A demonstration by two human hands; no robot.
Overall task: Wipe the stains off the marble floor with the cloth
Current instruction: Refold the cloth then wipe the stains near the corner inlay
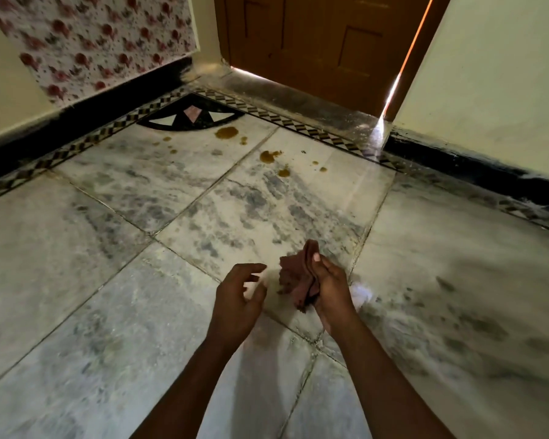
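Note:
Several brown stains (226, 132) of different sizes dot the grey-white marble floor (108, 248) near the far corner, more of them around a larger blot (268, 156). My right hand (328, 285) grips a crumpled reddish-brown cloth (293, 275) above the floor, well short of the stains. My left hand (238, 299) hovers just left of the cloth with its fingers loosely curled and nothing in it.
A wooden door (317, 42) stands at the far side with light coming through its gap. A black skirting and patterned border strip (86, 141) run along the walls. A floral sheet (102, 42) hangs on the left wall.

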